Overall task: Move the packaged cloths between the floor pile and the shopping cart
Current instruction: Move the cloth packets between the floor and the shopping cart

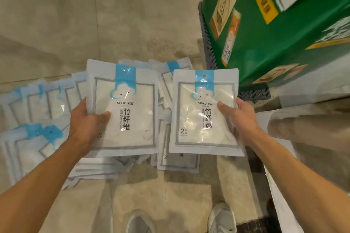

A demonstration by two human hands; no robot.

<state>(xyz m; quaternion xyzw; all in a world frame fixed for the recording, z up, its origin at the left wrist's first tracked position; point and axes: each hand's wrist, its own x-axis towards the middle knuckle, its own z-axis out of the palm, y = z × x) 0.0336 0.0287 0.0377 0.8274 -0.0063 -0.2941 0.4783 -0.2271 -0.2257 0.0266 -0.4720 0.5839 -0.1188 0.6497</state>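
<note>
— Concrete floor [56, 24], bare and mottled, with two pale shoes [222, 217] at the near edge. What are the hands doing?

— Each holds one packet. Left hand [86, 119] pinches the left packet [125, 111] at its lower left side, thumb on the front, fingers behind. Right hand [240, 117] pinches the right packet [204, 113] the same way at its right edge. Both packets are lifted above the floor pile [37, 111], faces up, hang-holes pointing away.

— Where's the cart?

— I can't see one. Beyond the pile stands a green printed carton [284, 34] on a dark plastic pallet [208, 43]; white sacks [284, 176] lie to the right.

— So how should this step go?

— My guess is the packets are on their way to the cart. They're slick film and held by an edge, so I'd keep the thumbs pressed firmly, carry them flat, and avoid swinging them, or they may slide out. Setting them down squared would keep later stacking tidy.

— Counts?

— Two packets in hand, one per hand. Pile: well over a dozen, fanned and overlapping, too layered for an exact number. One carton clearly, two shoes.
</note>
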